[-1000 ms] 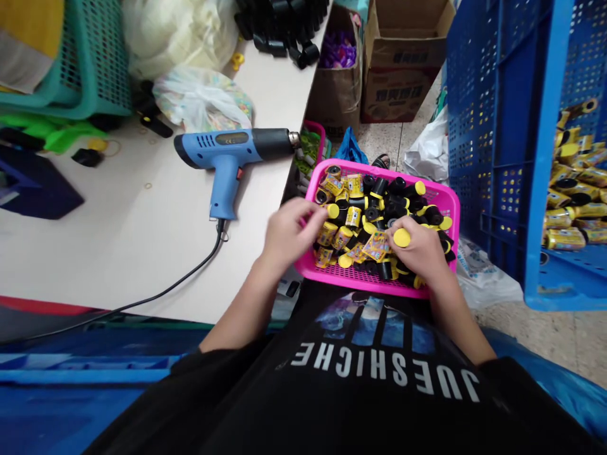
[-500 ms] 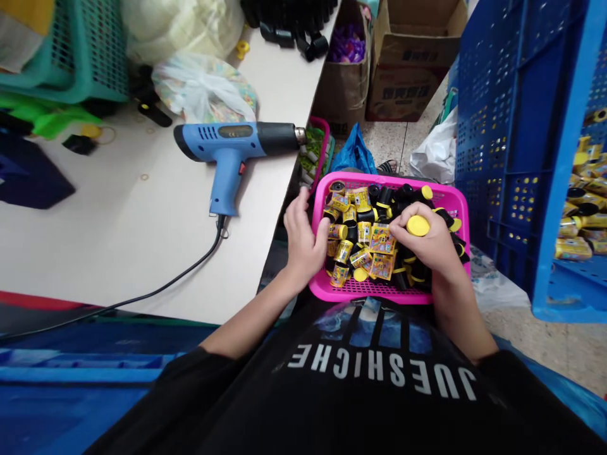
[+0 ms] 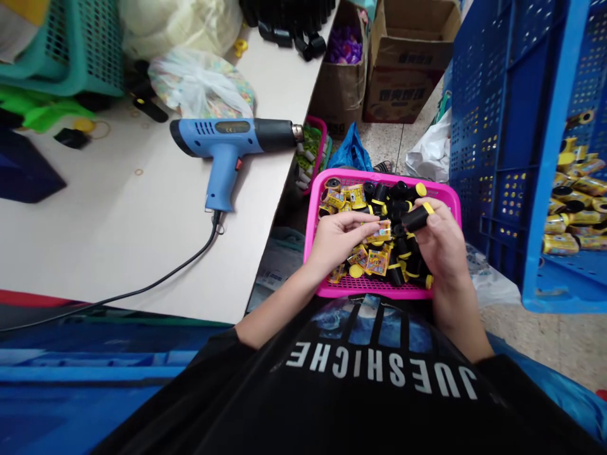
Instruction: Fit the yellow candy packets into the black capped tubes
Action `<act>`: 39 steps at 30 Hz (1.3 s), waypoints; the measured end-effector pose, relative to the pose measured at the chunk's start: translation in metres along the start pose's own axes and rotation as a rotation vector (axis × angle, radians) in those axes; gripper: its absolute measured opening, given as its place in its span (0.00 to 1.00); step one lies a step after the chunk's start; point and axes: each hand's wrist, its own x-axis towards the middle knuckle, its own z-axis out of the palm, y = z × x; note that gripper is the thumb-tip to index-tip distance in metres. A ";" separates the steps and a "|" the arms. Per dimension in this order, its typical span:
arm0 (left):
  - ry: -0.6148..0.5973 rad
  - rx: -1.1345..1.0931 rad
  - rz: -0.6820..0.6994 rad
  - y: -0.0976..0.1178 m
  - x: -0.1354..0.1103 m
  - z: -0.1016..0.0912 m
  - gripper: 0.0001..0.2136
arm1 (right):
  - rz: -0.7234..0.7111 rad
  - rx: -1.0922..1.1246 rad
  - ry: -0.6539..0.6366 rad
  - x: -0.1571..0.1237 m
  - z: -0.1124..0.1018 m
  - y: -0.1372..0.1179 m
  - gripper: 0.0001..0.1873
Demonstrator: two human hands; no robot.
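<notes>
A pink plastic basket [image 3: 379, 174] sits in front of me, filled with black cylinders with yellow caps and small yellow-labelled pieces [image 3: 377, 262]. My right hand [image 3: 441, 237] grips one black cylinder [image 3: 416, 218] above the basket, its yellow end against my fingers. My left hand [image 3: 339, 239] lies over the basket's left side, fingers stretched towards a yellow-labelled piece [image 3: 382, 232]. Whether those fingers hold that piece is hidden.
On the left, a white table [image 3: 118, 215] carries a blue heat gun [image 3: 227, 140] with a black cord [image 3: 161, 287]. A blue crate [image 3: 512, 126] of gold-and-yellow cylinders stands right. Cardboard boxes [image 3: 403, 69] stand on the floor ahead.
My left hand has moved from the basket's left rim in over the contents. My right hand has turned its piece, so the black body shows instead of the yellow cap.
</notes>
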 end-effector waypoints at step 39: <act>-0.212 -0.098 0.080 -0.007 -0.014 0.015 0.19 | 0.212 0.104 -0.357 -0.009 0.024 0.021 0.33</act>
